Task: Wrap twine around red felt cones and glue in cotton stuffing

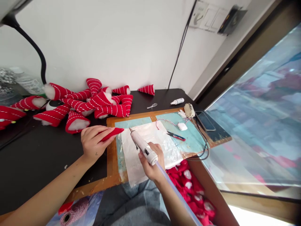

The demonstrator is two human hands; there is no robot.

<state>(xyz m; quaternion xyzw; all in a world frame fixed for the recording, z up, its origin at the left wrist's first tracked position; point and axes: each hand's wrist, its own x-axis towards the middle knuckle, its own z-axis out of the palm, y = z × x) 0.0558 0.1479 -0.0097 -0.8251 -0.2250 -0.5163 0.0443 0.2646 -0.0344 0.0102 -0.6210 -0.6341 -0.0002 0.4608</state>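
My left hand [95, 142] pinches a small pointed piece of red fabric [112, 134] over the left edge of the work mat. In my right hand [152, 161] is a white glue gun [144, 147], its nozzle pointing up and left, a short distance from the fabric's tip. A clear glue stick [174, 188] runs out of the back of the gun. Under both lies a crumpled white sheet [145, 141] on the blue mat with brown taped edges [114, 166].
Several red striped stuffed cones [94, 102] pile up at the back left. Scissors [176, 136], a white tube [177, 101], a small spoon [152, 106], a phone [205, 121] and a cable lie right. A box [211, 188] of red pieces stands below the table edge.
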